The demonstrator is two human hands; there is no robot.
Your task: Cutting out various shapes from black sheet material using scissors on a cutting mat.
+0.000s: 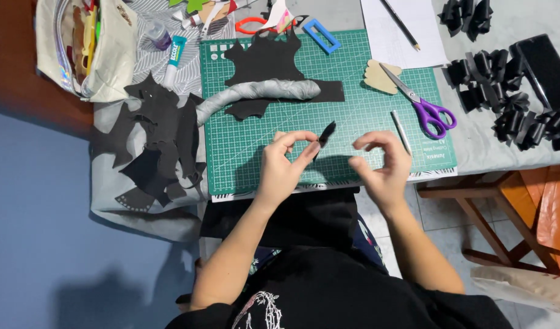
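Note:
My left hand [284,164] pinches a small pointed piece of black felt [326,133] between thumb and forefinger, holding it upright over the green cutting mat [365,116]. To its right, a short gap away, my right hand [382,163] hovers with curled fingers and holds nothing I can see. Both hands are above the mat's near edge. Farther back on the mat lie a larger black felt cutout [264,61] and a long grey stuffed tube [255,93].
Purple-handled scissors [423,105] and a silver pen [401,131] lie on the mat's right side. Black felt cutouts [158,137] lie left of the mat, folded black pieces [511,91] at right. A glue tube [174,60], pouch [88,45], paper with pencil [401,27] sit behind.

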